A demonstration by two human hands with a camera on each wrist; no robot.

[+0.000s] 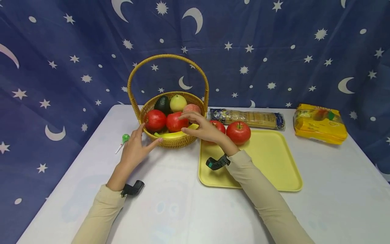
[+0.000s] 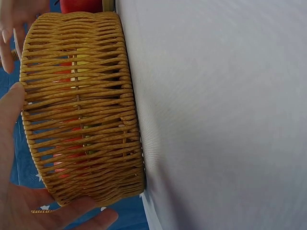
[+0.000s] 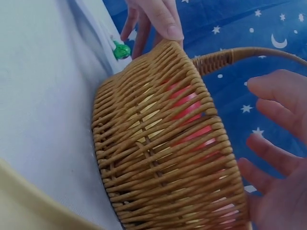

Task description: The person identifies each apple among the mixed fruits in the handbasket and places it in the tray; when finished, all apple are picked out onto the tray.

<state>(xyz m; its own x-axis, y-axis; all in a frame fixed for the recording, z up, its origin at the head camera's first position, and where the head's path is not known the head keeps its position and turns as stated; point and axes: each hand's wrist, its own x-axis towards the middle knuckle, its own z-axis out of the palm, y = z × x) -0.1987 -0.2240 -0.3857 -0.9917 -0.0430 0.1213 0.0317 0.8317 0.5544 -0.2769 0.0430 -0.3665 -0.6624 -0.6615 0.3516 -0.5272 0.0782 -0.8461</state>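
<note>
The basket stood at eleven o'clock, our left hand touching it unclenched at eight, our right hand loose and empty at four, so we judged uneven pushing might spill its fruit.

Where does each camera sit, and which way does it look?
Head: on the person's head, facing forward and down at the round tan wicker basket; left hand, right hand and beige fabric sleeves show.
Left wrist: on that wrist, facing the basket's side; both hands show partly.
Right wrist: on that wrist, facing the basket's side; both hands show partly.
Both wrist views share the basket.
</note>
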